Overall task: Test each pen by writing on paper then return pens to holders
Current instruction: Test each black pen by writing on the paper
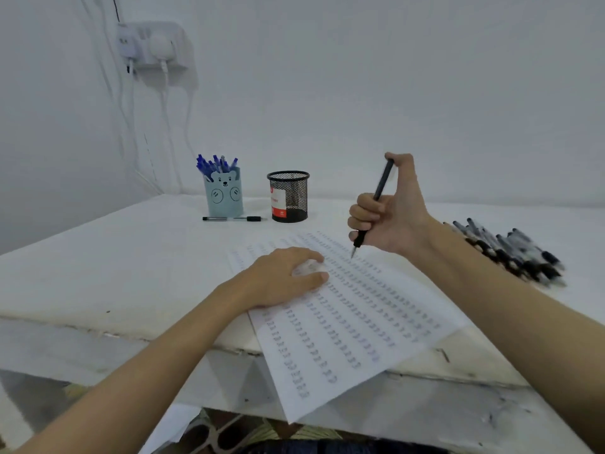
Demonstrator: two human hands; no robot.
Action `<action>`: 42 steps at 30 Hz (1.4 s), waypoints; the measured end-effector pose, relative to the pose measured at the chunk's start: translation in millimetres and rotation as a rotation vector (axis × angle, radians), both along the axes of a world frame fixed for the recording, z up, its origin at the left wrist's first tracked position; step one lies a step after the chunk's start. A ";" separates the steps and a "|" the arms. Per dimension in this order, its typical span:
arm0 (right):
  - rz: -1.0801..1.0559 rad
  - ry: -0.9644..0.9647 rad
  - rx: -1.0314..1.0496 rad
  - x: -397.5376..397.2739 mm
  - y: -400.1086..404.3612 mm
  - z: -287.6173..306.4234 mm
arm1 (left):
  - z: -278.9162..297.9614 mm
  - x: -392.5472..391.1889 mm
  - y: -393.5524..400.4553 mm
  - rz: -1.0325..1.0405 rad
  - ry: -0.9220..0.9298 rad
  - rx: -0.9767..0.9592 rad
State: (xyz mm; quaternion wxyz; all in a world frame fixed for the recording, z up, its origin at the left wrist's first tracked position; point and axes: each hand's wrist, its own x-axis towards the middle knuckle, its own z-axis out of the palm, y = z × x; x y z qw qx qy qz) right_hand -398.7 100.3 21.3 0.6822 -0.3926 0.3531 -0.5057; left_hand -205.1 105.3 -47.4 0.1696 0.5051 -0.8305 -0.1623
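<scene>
Above the middle of the white-covered table (114,257), the right hand (389,211) grips a slim black pen (376,198) in a fist-like hold, fingers curled round the lower barrel and the thumb raised against the upper end; the pen stands nearly upright, tilted slightly, with its tip pointing down just over the far part of a white sheet of paper (343,339) filled with rows of small dark written marks. Whether the tip touches the sheet cannot be told. The left hand (288,276) lies palm down on the same sheet, fingers relaxed and pressing it flat. The paper sits askew, its near corner hanging over the table's front edge. Beyond it, near the wall, stands a pale blue bear-faced pen holder (224,194) packed with blue pens (216,165), and just to its right a black wire-mesh cup (288,196) with a red and white label. One black pen with a clear barrel (232,219) lies flat in front of the bear holder. At the right, a loose heap of black pens (510,253) rests on the table.
</scene>
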 end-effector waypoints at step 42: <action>-0.470 0.963 -0.468 -31.2 -20.7 -66.6 | -3.0 -11.5 -8.9 0.044 -0.027 -0.063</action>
